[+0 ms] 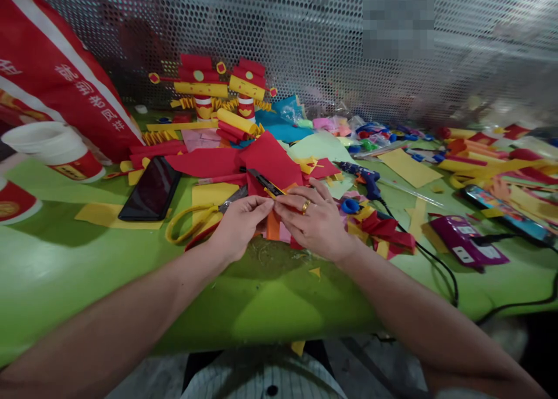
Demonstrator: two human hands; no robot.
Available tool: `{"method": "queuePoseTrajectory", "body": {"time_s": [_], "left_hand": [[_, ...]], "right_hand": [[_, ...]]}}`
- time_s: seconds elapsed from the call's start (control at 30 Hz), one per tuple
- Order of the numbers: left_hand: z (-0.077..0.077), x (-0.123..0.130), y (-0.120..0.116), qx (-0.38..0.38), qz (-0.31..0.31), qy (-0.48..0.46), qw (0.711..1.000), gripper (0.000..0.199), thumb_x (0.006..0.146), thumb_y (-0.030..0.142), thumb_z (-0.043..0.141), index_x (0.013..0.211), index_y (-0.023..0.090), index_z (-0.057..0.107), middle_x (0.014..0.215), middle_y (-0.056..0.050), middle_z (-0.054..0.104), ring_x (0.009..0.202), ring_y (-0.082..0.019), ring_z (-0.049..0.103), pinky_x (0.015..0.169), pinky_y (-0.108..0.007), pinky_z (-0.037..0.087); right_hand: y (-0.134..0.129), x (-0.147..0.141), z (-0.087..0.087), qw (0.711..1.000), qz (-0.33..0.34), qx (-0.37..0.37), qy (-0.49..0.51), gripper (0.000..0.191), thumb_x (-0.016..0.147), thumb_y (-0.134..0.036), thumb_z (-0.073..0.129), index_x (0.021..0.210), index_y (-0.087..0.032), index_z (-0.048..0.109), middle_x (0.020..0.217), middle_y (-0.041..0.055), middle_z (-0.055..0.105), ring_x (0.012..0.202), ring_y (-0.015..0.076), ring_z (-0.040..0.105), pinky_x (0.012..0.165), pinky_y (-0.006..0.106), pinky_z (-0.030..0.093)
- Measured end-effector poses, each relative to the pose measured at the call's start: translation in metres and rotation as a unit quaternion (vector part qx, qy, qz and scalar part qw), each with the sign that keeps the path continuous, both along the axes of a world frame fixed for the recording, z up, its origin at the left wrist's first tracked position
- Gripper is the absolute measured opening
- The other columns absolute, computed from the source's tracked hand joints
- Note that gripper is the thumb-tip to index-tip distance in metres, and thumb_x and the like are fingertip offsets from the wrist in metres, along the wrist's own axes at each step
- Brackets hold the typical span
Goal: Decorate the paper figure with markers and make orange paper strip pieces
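Both hands meet near the middle of the green table (108, 242). My left hand (242, 222) is closed in a pinch, its fingertips at the lower end of a black and yellow pen-like tool (267, 184); whatever it pinches is too small to make out. Around that same tool the fingers of my right hand (311, 216), which wears a gold ring, are closed. Red paper (272, 158) lies behind the hands, and an orange paper strip (273, 225) shows between them. Yellow-handled scissors (192, 216) rest beside my left hand, their blades partly hidden.
A black phone (151, 190) and paper cups (56, 149) are at the left. Two paper figures (246, 88) stand at the back. Right of my hands are a blue glue gun (368, 181), its black cable, a purple power socket (468, 242) and paper scraps.
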State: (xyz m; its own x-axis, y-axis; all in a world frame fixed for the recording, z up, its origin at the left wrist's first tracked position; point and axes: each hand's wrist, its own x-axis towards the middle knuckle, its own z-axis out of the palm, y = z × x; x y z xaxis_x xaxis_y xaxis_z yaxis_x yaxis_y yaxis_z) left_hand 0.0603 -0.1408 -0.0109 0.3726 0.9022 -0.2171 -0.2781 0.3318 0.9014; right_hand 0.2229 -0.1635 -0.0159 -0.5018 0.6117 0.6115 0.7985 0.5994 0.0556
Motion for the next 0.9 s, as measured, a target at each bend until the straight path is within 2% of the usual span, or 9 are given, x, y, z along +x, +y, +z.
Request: {"method": "queuePoseTrajectory", "body": {"time_s": [0.07, 0.13, 0.2, 0.27, 0.33, 0.43, 0.53, 0.67, 0.9], "left_hand": [[0.001, 0.000, 0.001, 0.002, 0.001, -0.003, 1.000, 0.020, 0.063, 0.029, 0.075, 0.067, 0.014, 0.063, 0.060, 0.002, 0.061, 0.054, -0.008, 0.055, 0.058, -0.021, 0.048], [0.004, -0.001, 0.001, 0.007, 0.000, 0.000, 1.000, 0.017, 0.066, 0.028, 0.073, 0.069, 0.014, 0.063, 0.060, 0.001, 0.062, 0.053, -0.008, 0.057, 0.056, -0.021, 0.048], [0.006, -0.002, 0.001, 0.010, -0.003, 0.004, 1.000, 0.013, 0.071, 0.026, 0.069, 0.072, 0.014, 0.063, 0.061, 0.000, 0.064, 0.054, -0.010, 0.060, 0.057, -0.023, 0.050], [0.007, -0.003, 0.001, 0.008, -0.005, 0.002, 1.000, 0.009, 0.075, 0.023, 0.065, 0.076, 0.014, 0.063, 0.064, -0.001, 0.066, 0.058, -0.013, 0.064, 0.061, -0.027, 0.053], [0.007, -0.003, 0.001, 0.008, -0.007, -0.001, 1.000, 0.008, 0.077, 0.022, 0.062, 0.079, 0.014, 0.063, 0.065, -0.002, 0.067, 0.062, -0.015, 0.066, 0.064, -0.030, 0.054], [0.006, -0.002, 0.001, 0.015, -0.016, 0.007, 1.000, 0.011, 0.077, 0.024, 0.062, 0.081, 0.014, 0.063, 0.061, -0.002, 0.066, 0.059, -0.015, 0.066, 0.061, -0.029, 0.054], [0.005, -0.001, 0.000, 0.026, -0.020, 0.025, 0.999, 0.016, 0.076, 0.026, 0.063, 0.086, 0.013, 0.064, 0.058, -0.001, 0.066, 0.055, -0.015, 0.064, 0.057, -0.027, 0.053], [0.005, -0.001, -0.003, 0.061, -0.014, 0.065, 0.996, 0.017, 0.076, 0.027, 0.062, 0.087, 0.015, 0.065, 0.062, -0.002, 0.067, 0.060, -0.016, 0.065, 0.059, -0.028, 0.053], [0.000, 0.000, -0.005, 0.130, 0.011, 0.119, 0.984, 0.017, 0.075, 0.031, 0.061, 0.082, 0.016, 0.065, 0.067, -0.002, 0.066, 0.063, -0.016, 0.062, 0.062, -0.029, 0.051]], "right_hand": [[0.000, 0.002, 0.001, 0.997, 0.013, -0.051, 0.063, 0.022, 0.085, -0.024, 0.053, 0.100, -0.027, 0.068, 0.102, 0.0018, 0.070, 0.102, 0.0213, 0.056, 0.098, 0.046, 0.034], [0.002, 0.006, 0.003, 0.976, 0.057, -0.125, 0.171, 0.022, 0.083, -0.030, 0.056, 0.101, -0.027, 0.068, 0.104, 0.0030, 0.069, 0.102, 0.0215, 0.057, 0.094, 0.045, 0.038], [0.006, 0.010, 0.003, 0.913, 0.096, -0.221, 0.329, 0.024, 0.084, -0.036, 0.053, 0.099, -0.026, 0.069, 0.102, 0.0043, 0.070, 0.098, 0.0199, 0.060, 0.088, 0.042, 0.044], [0.012, 0.012, 0.002, 0.814, 0.091, -0.306, 0.485, 0.024, 0.083, -0.039, 0.052, 0.090, -0.024, 0.070, 0.091, 0.0039, 0.071, 0.087, 0.0173, 0.063, 0.079, 0.037, 0.049], [0.017, 0.011, 0.000, 0.731, 0.058, -0.367, 0.573, 0.018, 0.075, -0.039, 0.063, 0.078, -0.022, 0.070, 0.076, 0.0017, 0.070, 0.072, 0.0143, 0.063, 0.069, 0.032, 0.051], [0.019, 0.007, -0.003, 0.661, 0.059, -0.476, 0.577, 0.022, 0.058, -0.037, 0.077, 0.068, -0.019, 0.067, 0.063, -0.0005, 0.066, 0.057, 0.0108, 0.059, 0.059, 0.027, 0.050], [0.018, 0.001, -0.004, 0.605, 0.077, -0.543, 0.577, 0.029, 0.053, -0.039, 0.080, 0.065, -0.017, 0.066, 0.057, -0.0007, 0.063, 0.052, 0.0100, 0.057, 0.055, 0.026, 0.050], [0.016, -0.002, -0.008, 0.582, 0.069, -0.540, 0.604, 0.035, 0.050, -0.044, 0.081, 0.065, -0.018, 0.065, 0.053, -0.0024, 0.062, 0.045, 0.0088, 0.055, 0.050, 0.025, 0.049], [0.011, -0.006, -0.009, 0.619, 0.099, -0.522, 0.578, 0.041, 0.053, -0.050, 0.079, 0.074, -0.017, 0.065, 0.059, -0.0027, 0.062, 0.052, 0.0081, 0.055, 0.053, 0.023, 0.047]]}}
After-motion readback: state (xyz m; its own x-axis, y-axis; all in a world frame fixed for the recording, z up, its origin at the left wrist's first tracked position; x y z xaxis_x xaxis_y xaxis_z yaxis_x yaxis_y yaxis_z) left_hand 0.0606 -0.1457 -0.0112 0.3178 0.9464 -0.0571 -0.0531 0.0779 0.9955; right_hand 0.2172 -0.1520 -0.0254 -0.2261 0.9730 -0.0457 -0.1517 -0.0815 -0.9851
